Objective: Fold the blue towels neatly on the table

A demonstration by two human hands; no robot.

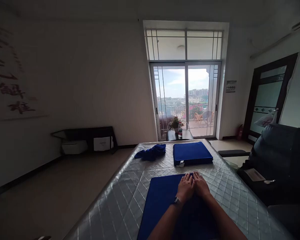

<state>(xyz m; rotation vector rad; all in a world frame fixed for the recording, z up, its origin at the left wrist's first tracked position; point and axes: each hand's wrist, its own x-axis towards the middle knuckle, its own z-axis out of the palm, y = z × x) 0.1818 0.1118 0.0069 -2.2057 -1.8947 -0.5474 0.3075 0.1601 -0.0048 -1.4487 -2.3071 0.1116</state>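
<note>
Your left hand (pixel 185 188) and right hand (pixel 200 185) lie flat, side by side and touching, on the far edge of the blue cloth (pixel 162 200) spread over the quilted mattress (pixel 120 200), fingers straight and together, gripping nothing. Beyond them sit a folded blue stack (pixel 192 153) and a crumpled blue cloth (pixel 151 153).

A glass sliding door (pixel 185 100) straight ahead lets in daylight, and a plant (pixel 176 123) stands on a small table before it. Pale walls and floor lie dim to the left, with a low dark shelf (pixel 86 138). A dark sofa (pixel 280 160) sits to the right.
</note>
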